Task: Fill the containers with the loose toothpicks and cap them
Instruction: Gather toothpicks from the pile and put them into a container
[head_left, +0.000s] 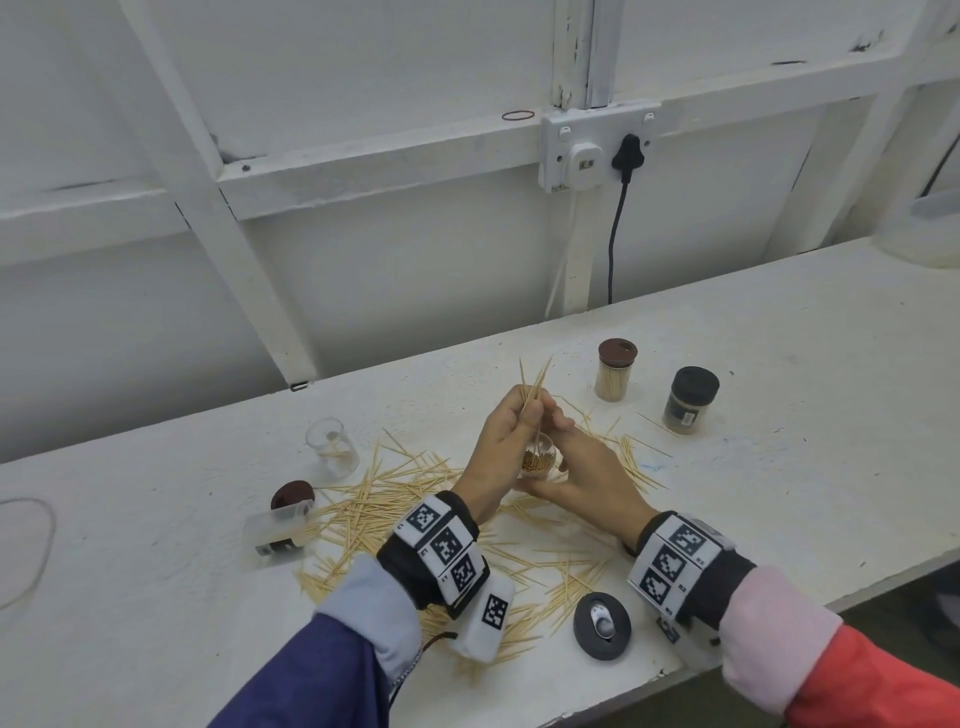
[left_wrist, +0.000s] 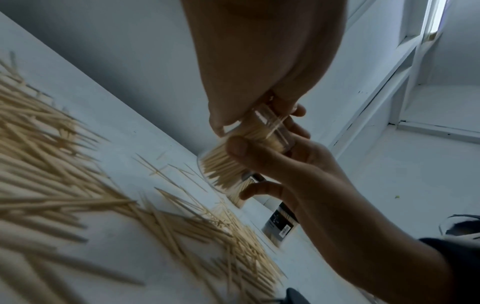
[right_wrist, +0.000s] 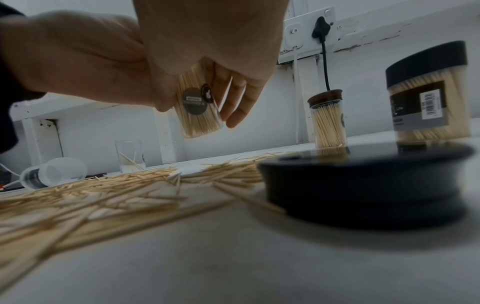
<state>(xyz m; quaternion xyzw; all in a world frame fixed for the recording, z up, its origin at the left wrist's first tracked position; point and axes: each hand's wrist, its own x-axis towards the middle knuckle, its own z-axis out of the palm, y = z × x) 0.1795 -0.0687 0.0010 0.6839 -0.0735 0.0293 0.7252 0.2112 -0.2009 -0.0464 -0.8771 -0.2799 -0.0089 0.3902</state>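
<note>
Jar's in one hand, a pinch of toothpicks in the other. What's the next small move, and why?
Probably lower the toothpick bunch pinched in the left hand tips-first into the open clear jar that the right hand holds tilted. The bunch sits just above the jar's mouth, the jar looks nearly full but uncapped, and many loose toothpicks remain on the table.

Loose toothpicks (head_left: 395, 499) across mid-table — black lid (head_left: 601, 626) near edge

Head downward; wrists low, close
</note>
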